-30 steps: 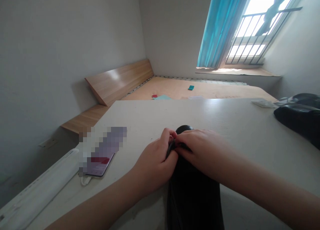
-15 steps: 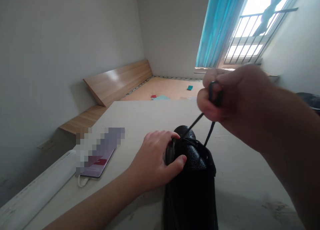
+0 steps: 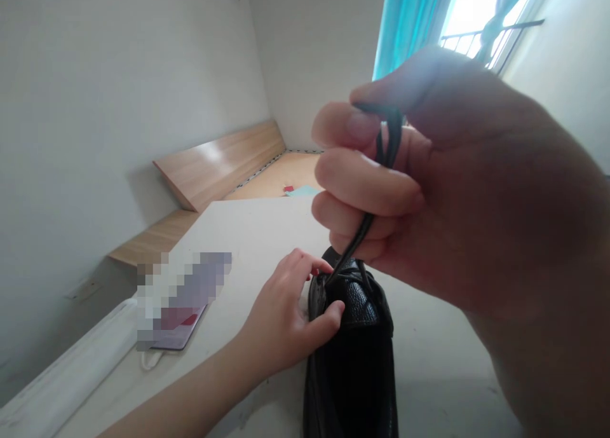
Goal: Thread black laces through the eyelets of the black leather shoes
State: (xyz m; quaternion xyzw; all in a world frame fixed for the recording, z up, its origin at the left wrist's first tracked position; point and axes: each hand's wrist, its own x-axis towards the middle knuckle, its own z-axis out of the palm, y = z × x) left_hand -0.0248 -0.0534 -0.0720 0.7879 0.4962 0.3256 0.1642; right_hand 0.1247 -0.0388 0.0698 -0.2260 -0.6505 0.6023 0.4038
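Note:
A black leather shoe [image 3: 357, 311] stands on the white tabletop [image 3: 257, 228], its toe pointing away from me and its dark opening facing me. My left hand [image 3: 295, 311] grips the shoe's left side near the eyelets, thumb over the tongue and fingers around the outer edge. Raised above the shoe, my right hand [image 3: 381, 164] is closed around the black shoelace [image 3: 350, 250]. The lace runs up from the eyelets through the curled fingers and loops near the thumb. Part of the shoe's toe and right side is hidden behind the right hand.
To the left lies a phone [image 3: 178, 336], partly blurred out, with a white cable [image 3: 151, 360]. A long white strip [image 3: 71, 368] borders the table's left edge. Beyond the table are a bed [image 3: 271, 174] with a wooden headboard [image 3: 223, 158], and a blue curtain [image 3: 405, 25].
My right hand has risen and come closer to the camera, drawing the lace up with it. My left hand keeps its hold on the shoe. The view has shifted slightly.

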